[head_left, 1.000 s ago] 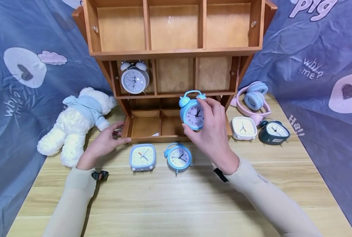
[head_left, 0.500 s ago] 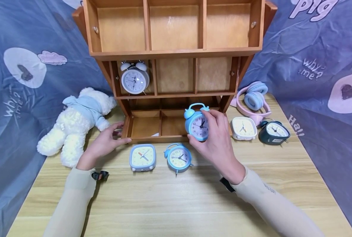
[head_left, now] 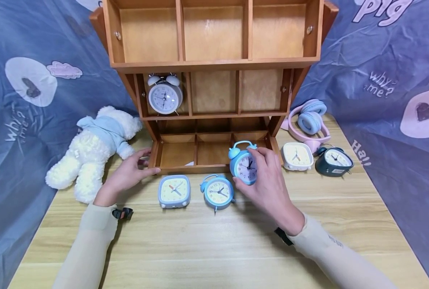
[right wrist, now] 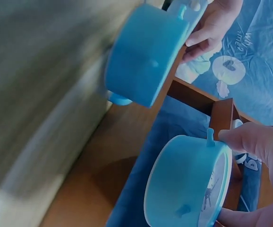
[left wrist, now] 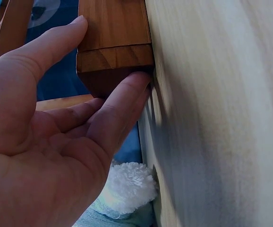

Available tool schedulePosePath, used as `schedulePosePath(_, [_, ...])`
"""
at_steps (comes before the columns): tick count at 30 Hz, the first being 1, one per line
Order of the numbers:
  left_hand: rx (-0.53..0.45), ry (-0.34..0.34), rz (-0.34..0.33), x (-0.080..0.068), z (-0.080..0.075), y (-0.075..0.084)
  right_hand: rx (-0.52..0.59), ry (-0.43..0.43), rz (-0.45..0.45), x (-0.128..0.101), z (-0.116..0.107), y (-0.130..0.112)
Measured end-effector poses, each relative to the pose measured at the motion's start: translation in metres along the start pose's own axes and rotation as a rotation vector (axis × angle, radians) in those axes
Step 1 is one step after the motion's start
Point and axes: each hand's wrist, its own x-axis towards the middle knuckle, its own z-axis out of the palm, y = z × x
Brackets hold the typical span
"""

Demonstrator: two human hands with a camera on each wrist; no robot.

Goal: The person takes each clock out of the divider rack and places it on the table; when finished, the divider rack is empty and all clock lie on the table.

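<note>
Teddy bear (head_left: 92, 150), pink headphones (head_left: 307, 119)

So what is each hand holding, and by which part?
The right hand grips a blue twin-bell alarm clock round the right side of its round case, thumb below, fingers on top. The left hand only rests on the wooden shelf unit's lower left corner.

We see the head view evenly and brightly lit, with soft shadows near the forearms on the table (head_left: 214, 249), sharp throughout, though the shelf unit (head_left: 214, 64) bows outward toward the far edge from wide-angle distortion. In both wrist views the tabletop smears into streaky motion blur, while the left hand (left wrist: 46, 142) and blue clock (right wrist: 188, 184) stay fairly crisp.
</note>
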Motion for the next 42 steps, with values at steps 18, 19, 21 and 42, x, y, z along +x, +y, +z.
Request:
schedulePosePath(18, [0.012,0.007,-0.003,-0.001,0.001,-0.001,-0.021,-0.057,0.036,-0.023,0.0,0.008])
schedulePosePath(19, [0.011,0.007,-0.003,-0.001,0.001,-0.001,-0.023,-0.06,0.037,-0.024,0.0,0.008])
schedulePosePath(21, [0.008,0.004,-0.005,-0.002,0.001,-0.001,-0.028,-0.066,0.042,-0.026,-0.001,0.009])
schedulePosePath(42, [-0.007,-0.001,0.008,-0.002,0.002,0.0,-0.066,-0.179,0.114,-0.042,0.005,0.012])
